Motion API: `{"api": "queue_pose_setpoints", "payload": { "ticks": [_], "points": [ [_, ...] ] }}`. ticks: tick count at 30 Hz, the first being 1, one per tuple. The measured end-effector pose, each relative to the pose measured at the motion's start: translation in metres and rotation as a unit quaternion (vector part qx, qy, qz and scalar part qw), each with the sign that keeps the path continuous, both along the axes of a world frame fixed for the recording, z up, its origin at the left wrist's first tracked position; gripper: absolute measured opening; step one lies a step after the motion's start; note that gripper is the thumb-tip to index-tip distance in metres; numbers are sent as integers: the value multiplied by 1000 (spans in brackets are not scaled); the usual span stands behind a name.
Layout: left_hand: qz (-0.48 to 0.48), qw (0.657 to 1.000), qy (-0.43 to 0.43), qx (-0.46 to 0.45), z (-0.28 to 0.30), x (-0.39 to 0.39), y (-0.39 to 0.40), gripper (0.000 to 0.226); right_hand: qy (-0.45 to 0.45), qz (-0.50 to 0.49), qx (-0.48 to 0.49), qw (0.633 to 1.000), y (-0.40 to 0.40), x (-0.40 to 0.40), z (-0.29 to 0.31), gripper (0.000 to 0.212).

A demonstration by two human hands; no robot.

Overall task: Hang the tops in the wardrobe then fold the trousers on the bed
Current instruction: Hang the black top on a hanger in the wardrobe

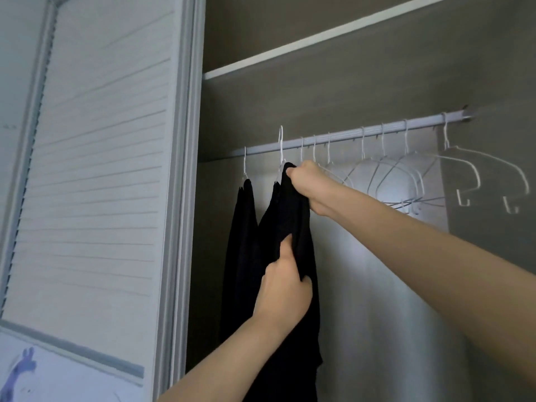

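A black top [290, 227] hangs from a white wire hanger [280, 146] whose hook sits at the wardrobe rail [348, 134], slightly raised above it. My right hand [313, 187] grips the top's shoulder at the hanger. Lower down, my left hand [285, 291] grips a fold of the same black cloth. Another black top [240, 242] hangs on its own hanger just to the left. No trousers or bed are in view.
Several empty white wire hangers [406, 169] hang along the rail to the right. A white shelf [319, 39] runs above the rail. A louvred wardrobe door [95, 169] stands on the left.
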State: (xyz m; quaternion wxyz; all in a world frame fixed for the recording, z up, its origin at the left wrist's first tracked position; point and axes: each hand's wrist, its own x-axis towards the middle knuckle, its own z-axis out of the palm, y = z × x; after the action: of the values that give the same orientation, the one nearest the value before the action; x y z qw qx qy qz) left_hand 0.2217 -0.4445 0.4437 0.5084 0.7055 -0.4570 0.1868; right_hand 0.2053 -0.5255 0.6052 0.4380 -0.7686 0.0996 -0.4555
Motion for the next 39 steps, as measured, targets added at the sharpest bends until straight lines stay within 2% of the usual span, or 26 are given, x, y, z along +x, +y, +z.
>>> {"api": "queue_pose_setpoints", "payload": {
  "ticks": [3, 12, 15, 18, 24, 30, 33, 35, 37, 39],
  "points": [
    [19, 999, -5, -32, 13, 39, -12, 65, -18, -13, -2, 1000, -18, 28, 22, 8],
    [53, 994, -9, -99, 35, 109, -55, 52, -44, 9, 4, 999, -56, 121, 63, 29],
    [69, 993, -5, -96, 35, 130, -61, 51, -40, 13, 9, 999, -63, 149, 64, 12],
    [83, 993, -2, -82, 34, 145, -61, 53, -31, 18, -6, 999, -67, 174, 60, 9],
    [91, 994, -1, -60, 19, 160, -63, 53, -36, -6, -36, 999, -69, 209, 52, 37],
    [71, 996, -14, -51, 5, 157, -55, 43, -42, -26, -28, 998, -67, 197, 38, 38],
    [65, 997, -10, -46, -2, 152, -49, 43, -59, -106, -128, 984, -61, 171, 25, 43],
    [59, 997, 0, -47, -7, 145, -43, 46, -117, -149, -232, 954, -52, 152, 7, 39],
    [42, 998, 13, -44, -15, 138, -34, 47, -166, -154, -302, 926, -43, 137, -19, 37],
    [38, 998, 22, -38, -24, 131, -24, 43, -182, -134, -335, 915, -33, 127, -50, 39]
  ]
}}
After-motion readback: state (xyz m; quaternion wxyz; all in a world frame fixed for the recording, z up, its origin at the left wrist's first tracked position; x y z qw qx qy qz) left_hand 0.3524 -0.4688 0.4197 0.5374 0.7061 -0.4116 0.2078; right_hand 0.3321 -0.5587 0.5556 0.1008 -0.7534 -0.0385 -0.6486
